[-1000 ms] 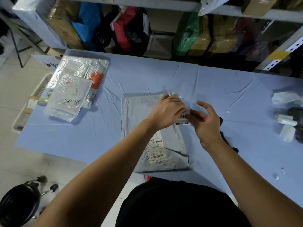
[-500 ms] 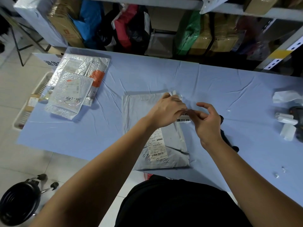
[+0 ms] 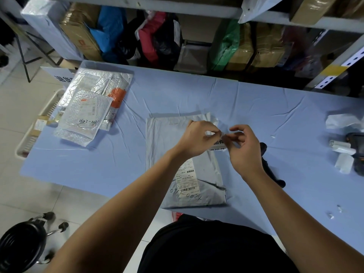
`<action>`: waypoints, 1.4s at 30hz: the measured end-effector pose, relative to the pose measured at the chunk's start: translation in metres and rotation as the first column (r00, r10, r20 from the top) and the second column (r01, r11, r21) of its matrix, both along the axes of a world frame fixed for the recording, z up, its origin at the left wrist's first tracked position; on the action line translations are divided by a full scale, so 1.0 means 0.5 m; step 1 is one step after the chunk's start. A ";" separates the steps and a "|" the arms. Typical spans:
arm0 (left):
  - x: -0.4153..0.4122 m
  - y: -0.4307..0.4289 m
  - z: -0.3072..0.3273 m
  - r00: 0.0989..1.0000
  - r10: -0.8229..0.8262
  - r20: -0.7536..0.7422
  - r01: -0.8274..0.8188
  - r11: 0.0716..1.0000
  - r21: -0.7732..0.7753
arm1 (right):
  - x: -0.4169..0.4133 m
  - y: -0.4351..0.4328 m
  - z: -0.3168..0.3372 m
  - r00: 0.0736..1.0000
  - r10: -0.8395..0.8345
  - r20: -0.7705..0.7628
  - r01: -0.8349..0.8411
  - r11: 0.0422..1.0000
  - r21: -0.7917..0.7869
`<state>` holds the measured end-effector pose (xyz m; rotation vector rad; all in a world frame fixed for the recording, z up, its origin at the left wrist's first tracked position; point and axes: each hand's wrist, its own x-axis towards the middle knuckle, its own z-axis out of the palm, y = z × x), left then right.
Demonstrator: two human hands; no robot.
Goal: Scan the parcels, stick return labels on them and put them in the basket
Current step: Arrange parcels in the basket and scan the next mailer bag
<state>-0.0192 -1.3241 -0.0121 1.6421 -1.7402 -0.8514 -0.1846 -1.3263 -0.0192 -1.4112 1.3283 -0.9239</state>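
A grey poly-mailer parcel [image 3: 167,146] lies flat on the blue table [image 3: 197,95], with a white shipping label and handwriting near its front edge. Over its right half both hands meet on a strip of white return labels [image 3: 217,143] printed with black characters. My left hand [image 3: 199,137] pinches the strip at its top. My right hand [image 3: 245,148] pinches a label edge right beside it. Behind my right wrist lies a black handheld scanner [image 3: 269,166], partly hidden.
A stack of silver bubble mailers [image 3: 90,107] sits at the table's far left, over a white basket [image 3: 37,125] on the floor. White paper scraps [image 3: 342,123] and a black device [image 3: 357,152] lie at the right edge. Shelves of parcels run behind. A black stool [image 3: 21,245] stands lower left.
Both hands stayed over the parcel's right side. My right fingers closed in against my left hand's fingers on the label strip, lifting slightly.
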 end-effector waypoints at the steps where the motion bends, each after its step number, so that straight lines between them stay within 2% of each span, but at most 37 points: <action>1: -0.004 0.000 -0.001 0.998 0.037 -0.047 -0.036 0.999 0.015 | 0.001 -0.001 0.000 1.000 -0.006 0.001 0.006 1.000 0.004; 3: -0.011 -0.002 -0.001 0.984 0.125 -0.125 -0.122 0.992 0.028 | 0.002 -0.003 0.000 1.000 -0.017 0.000 0.017 1.000 0.016; 6: -0.012 -0.012 -0.002 0.949 0.270 -0.162 -0.271 0.962 0.018 | -0.007 -0.005 -0.005 0.999 -0.023 -0.036 0.025 0.998 0.051; 10: -0.001 -0.024 0.011 0.875 0.421 -0.240 -0.439 0.898 -0.025 | -0.031 -0.013 -0.017 0.970 -0.146 -0.196 0.175 0.975 0.139; 12: 0.010 -0.028 0.016 0.863 0.467 -0.194 -0.489 0.868 -0.090 | -0.036 -0.014 -0.018 0.923 -0.234 -0.304 0.287 0.948 0.141; 14: 0.022 -0.028 0.016 0.871 0.489 -0.048 -0.487 0.844 -0.227 | -0.030 -0.014 -0.010 0.876 -0.292 -0.383 0.339 0.939 0.057; 16: 0.032 -0.022 0.015 0.858 0.495 0.139 -0.408 0.820 -0.402 | -0.009 -0.017 0.009 0.899 -0.274 -0.342 0.286 0.958 -0.015; 17: 0.037 -0.017 0.015 0.849 0.483 0.211 -0.345 0.812 -0.471 | 0.009 -0.021 0.023 0.936 -0.217 -0.278 0.226 0.974 0.000; 19: 0.044 -0.006 0.014 0.854 0.416 0.313 -0.189 0.808 -0.557 | 0.056 -0.030 0.057 0.994 -0.093 -0.065 0.102 0.983 0.154; 21: 0.054 0.006 0.010 0.864 0.332 0.379 -0.041 0.796 -0.604 | 0.100 -0.042 0.081 0.983 -0.099 0.156 0.046 0.949 0.313; 24: 0.071 0.029 0.002 0.853 0.250 0.458 0.117 0.764 -0.635 | 0.141 -0.058 0.092 0.965 -0.148 0.215 0.058 0.926 0.373; 26: 0.090 0.045 -0.002 0.856 0.250 0.452 0.096 0.784 -0.614 | 0.153 -0.057 0.087 0.974 -0.117 0.196 0.036 0.927 0.374; 28: 0.109 0.060 -0.006 0.888 0.283 0.363 -0.069 0.862 -0.502 | 0.156 -0.051 0.078 0.980 -0.087 0.180 0.014 0.929 0.370; 29: 0.116 0.066 -0.008 0.925 0.299 0.236 -0.196 0.905 -0.378 | 0.156 -0.048 0.074 0.984 -0.069 0.165 0.004 0.931 0.366; 30: 0.121 0.072 -0.007 0.942 0.334 0.021 -0.322 0.922 -0.217 | 0.157 -0.044 0.068 0.988 -0.043 0.151 -0.014 0.935 0.355; 31: 0.123 0.073 -0.005 0.891 0.385 -0.241 -0.405 0.914 -0.037 | 0.158 -0.041 0.061 0.990 -0.012 0.141 -0.037 0.939 0.341; 32: 0.127 0.071 -0.011 0.775 0.444 -0.451 -0.440 0.890 0.120 | 0.161 -0.038 0.054 0.991 0.015 0.134 -0.059 0.942 0.329; 33: 0.134 0.067 -0.020 0.668 0.493 -0.557 -0.457 0.863 0.215 | 0.164 -0.036 0.048 0.992 0.033 0.124 -0.072 0.944 0.321; 34: 0.141 0.062 -0.030 0.633 0.521 -0.572 -0.467 0.847 0.254 | 0.167 -0.034 0.040 0.993 0.041 0.110 -0.074 0.946 0.317; 36: 0.150 0.057 -0.045 0.656 0.542 -0.525 -0.479 0.837 0.265 | 0.174 -0.033 0.020 0.998 0.041 0.052 -0.056 0.950 0.307; 39: 0.156 0.045 -0.076 0.742 0.532 -0.408 -0.480 0.846 0.231 | 0.186 -0.040 -0.021 0.995 0.062 -0.080 -0.038 0.961 0.274; 42: 0.158 0.025 -0.108 0.846 0.495 -0.200 -0.470 0.868 0.160 | 0.208 -0.054 -0.064 0.972 0.073 -0.223 -0.021 0.973 0.229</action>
